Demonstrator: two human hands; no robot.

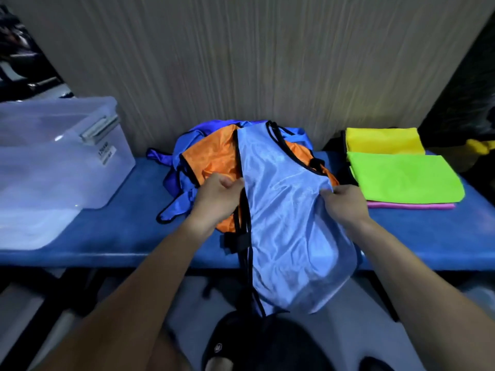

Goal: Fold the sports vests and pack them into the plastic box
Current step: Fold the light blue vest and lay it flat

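Two hands hold one light blue vest (289, 215) between them: our left hand (218, 196) pinches its black-trimmed left edge, fingers curled into the fabric, and our right hand (345, 202) grips the opposite edge the same way. We see the vest stretched between them, its upper part lying over the pile and its lower part hanging past the front edge of the blue table (120, 231). Under it sits an orange vest (214, 159), and beneath that a heap of darker blue vests (176, 188), unfolded. On our left, well apart from the pile, stands the clear plastic box (67, 167) with its lid on. On our right we find folded vests stacked flat: a yellow one (383, 140) at the back, and nearer us a lime green one (404, 178) on top of a pink one (409, 206).
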